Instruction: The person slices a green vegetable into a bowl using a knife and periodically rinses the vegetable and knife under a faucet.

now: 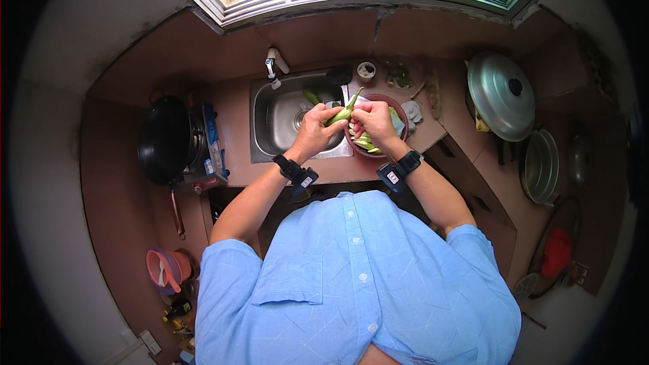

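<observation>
Above the gap between sink and basin, my left hand (320, 125) holds a pale green vegetable (338, 117) between thumb and fingers. Its thin, curved stalk points up and to the right. The fingertips of my right hand (374, 120) are pinched against the vegetable's side, just below the stalk; whether they grip a small strip is too fine to tell. Partly under my right hand is a reddish-brown basin (404, 132) holding pale green cut pieces (366, 145). To the left, the stainless steel sink (274, 129) has another green vegetable (310, 96) near its back right.
A white faucet (274, 68) rises behind the sink. Behind the basin are a small white cup (366, 71) and green scraps (399, 76); a grey cloth (413, 112) lies beside it. A black wok (165, 139) stands left at the stove, a large lidded pot (499, 96) right.
</observation>
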Motion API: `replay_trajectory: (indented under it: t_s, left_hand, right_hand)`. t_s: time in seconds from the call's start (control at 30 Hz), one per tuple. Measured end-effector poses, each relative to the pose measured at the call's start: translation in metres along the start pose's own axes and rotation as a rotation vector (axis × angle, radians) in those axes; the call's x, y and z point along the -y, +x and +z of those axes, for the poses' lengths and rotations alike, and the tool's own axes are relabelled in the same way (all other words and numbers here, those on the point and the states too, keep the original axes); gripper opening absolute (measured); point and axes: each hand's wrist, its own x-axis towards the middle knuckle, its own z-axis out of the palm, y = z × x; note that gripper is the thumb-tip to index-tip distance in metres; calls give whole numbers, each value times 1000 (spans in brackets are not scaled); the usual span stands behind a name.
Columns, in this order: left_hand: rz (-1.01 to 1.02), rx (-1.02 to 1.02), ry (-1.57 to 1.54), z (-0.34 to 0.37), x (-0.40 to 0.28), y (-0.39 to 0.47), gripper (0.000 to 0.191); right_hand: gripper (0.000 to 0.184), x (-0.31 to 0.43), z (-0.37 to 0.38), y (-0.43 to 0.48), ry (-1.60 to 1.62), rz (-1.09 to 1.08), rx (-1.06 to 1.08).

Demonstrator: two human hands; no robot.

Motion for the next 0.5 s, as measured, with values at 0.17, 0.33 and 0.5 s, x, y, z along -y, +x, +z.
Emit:
replay_trajectory:
  t_s: [0.17, 0.33, 0.5]
  left_hand:
    - [-93, 37, -300, 9, 17, 6, 36]
    - [-200, -11, -527, 7, 15, 10, 37]
    - [-182, -145, -340, -42, 29, -4, 28]
  right_hand:
    - [16, -9, -4, 6, -138, -50, 4]
    - [16, -12, -18, 7, 73, -30, -76]
    - [12, -20, -103, 40, 341, 139, -401]
